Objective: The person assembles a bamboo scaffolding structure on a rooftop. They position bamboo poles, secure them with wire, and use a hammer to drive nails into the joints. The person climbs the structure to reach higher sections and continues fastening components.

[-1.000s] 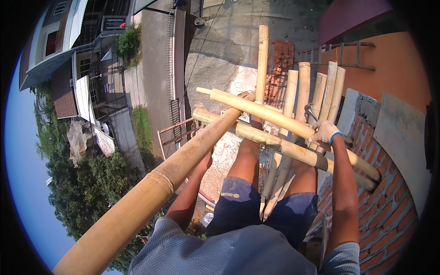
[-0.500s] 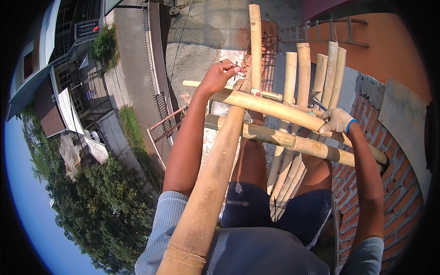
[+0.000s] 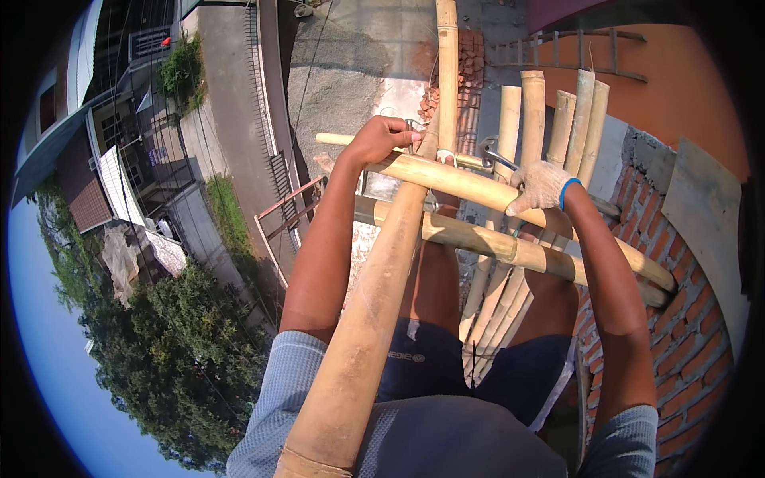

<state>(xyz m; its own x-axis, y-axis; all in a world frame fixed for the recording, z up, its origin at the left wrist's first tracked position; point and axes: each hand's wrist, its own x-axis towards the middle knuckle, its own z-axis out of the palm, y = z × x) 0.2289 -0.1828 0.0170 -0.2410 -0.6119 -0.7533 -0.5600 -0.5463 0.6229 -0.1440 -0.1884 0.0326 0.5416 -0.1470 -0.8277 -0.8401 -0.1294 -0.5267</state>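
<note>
My bare left hand [image 3: 381,143] pinches a thin nail [image 3: 410,126] against the far end of a thick bamboo pole [image 3: 358,327], which slants from my chest outward. In my right hand [image 3: 545,186], under a knitted glove, is a hammer [image 3: 504,159]; its metal head points left toward the nail, a short way off. The gloved hand lies over a crossing bamboo pole [image 3: 462,185]. Below that runs a second crossing pole [image 3: 486,240]. Another bamboo pole [image 3: 448,80] extends beyond the joint. The nail's tip is hidden by my fingers.
Several upright bamboo poles [image 3: 532,111] stand beyond my right hand. A brick wall [image 3: 677,342] rises at the right. Far below lie a gravel heap [image 3: 343,72], stacked bricks [image 3: 470,64] and a road [image 3: 227,119]. A rusty metal frame [image 3: 291,215] is at the left.
My right hand has moved left along the crossing pole, bringing the hammer head nearer to my left hand. My left hand has lowered slightly, setting the nail against the pole.
</note>
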